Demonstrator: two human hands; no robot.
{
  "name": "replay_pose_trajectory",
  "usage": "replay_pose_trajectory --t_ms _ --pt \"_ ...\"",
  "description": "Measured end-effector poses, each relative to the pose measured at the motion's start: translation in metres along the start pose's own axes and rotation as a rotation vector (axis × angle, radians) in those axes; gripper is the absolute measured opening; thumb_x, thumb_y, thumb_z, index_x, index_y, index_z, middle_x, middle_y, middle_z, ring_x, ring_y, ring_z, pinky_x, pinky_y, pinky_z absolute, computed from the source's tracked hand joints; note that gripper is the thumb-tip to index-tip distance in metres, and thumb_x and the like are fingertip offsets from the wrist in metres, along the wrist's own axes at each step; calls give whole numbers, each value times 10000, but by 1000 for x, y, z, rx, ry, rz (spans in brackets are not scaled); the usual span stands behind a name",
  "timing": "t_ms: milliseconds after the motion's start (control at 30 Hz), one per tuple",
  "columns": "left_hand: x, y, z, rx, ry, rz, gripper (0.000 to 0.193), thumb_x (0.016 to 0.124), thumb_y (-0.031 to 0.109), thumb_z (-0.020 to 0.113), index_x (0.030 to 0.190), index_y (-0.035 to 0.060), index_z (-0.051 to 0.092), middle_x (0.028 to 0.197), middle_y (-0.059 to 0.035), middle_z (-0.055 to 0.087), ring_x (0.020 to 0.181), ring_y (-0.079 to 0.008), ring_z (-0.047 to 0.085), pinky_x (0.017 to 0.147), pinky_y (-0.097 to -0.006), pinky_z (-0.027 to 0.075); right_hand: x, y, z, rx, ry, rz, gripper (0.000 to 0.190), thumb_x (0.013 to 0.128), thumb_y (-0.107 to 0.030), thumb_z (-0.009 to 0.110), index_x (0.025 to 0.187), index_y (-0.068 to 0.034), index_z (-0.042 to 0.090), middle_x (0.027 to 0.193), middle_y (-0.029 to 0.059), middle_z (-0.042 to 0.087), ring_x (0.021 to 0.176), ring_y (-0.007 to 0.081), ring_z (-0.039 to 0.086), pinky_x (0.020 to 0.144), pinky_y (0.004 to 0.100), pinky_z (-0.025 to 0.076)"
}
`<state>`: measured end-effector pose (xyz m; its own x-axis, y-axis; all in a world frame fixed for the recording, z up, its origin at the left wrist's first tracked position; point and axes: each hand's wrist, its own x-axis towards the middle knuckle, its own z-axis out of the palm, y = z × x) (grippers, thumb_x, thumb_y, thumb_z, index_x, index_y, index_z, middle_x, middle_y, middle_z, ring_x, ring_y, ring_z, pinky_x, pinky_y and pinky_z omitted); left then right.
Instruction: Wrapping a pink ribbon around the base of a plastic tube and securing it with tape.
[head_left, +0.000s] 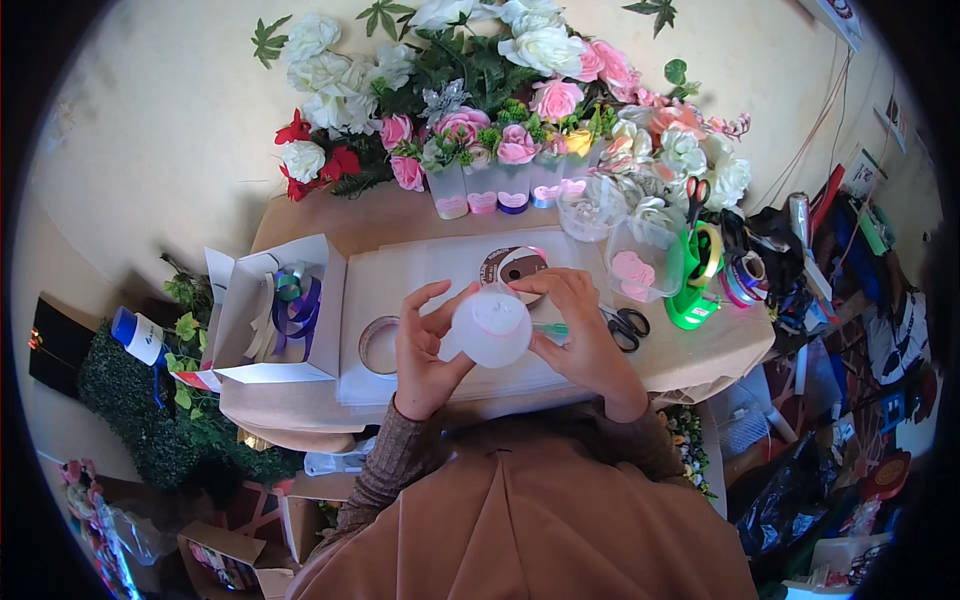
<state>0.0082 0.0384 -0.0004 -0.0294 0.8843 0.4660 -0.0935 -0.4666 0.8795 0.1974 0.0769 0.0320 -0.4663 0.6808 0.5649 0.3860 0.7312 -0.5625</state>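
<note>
Over the middle of the table, a frosted white plastic cup (499, 341) is held up between both hands, its round end towards me. My left hand (427, 352) grips its left side with thumb and fingers. On the other side my right hand (581, 337) has its fingertips at the upper rim and its thumb low on the side. A pale patch with a pinkish edge shows on the cup. Behind it, partly covered, lies a brown-and-white ribbon spool (517, 262). A tape roll (379, 345) is left of my left hand; black-handled scissors (628, 328) lie right of my right hand.
White sheets (442, 259) cover the table's middle. An open white box (319, 330) of ribbons stands left. On the right are a clear tub (660, 251) with pink paper pieces and a green tape dispenser (686, 304). Artificial flowers in frosted cups (510, 180) line the back.
</note>
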Motion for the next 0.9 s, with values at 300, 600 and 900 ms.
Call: replay_pose_trajectory --t_ms 300,600,900 --pt "0 -2 -4 36 -41 -200 836 637 0 770 1291 33 250 1206 -161 497 1113 -208 507 920 -349 450 -5 -2 20 -38 -38 10 475 660 -188 754 1067 -116 520 1104 77 495 1083 274 402 907 409 274" --pt "3 -11 -20 118 105 -71 811 644 -2 764 1253 30 229 1135 -110 484 1033 -211 539 883 -339 472 10 40 10 -366 -66 149 446 697 -167 721 1083 -99 509 1111 85 499 1074 276 409 887 399 308" --pt "-2 -25 -10 320 51 -93 722 691 80 751 1243 3 292 1045 -118 584 942 -181 592 783 -296 469 22 40 23 -545 -107 343 557 664 -296 744 1117 -65 516 1094 94 501 1039 301 430 850 400 340"
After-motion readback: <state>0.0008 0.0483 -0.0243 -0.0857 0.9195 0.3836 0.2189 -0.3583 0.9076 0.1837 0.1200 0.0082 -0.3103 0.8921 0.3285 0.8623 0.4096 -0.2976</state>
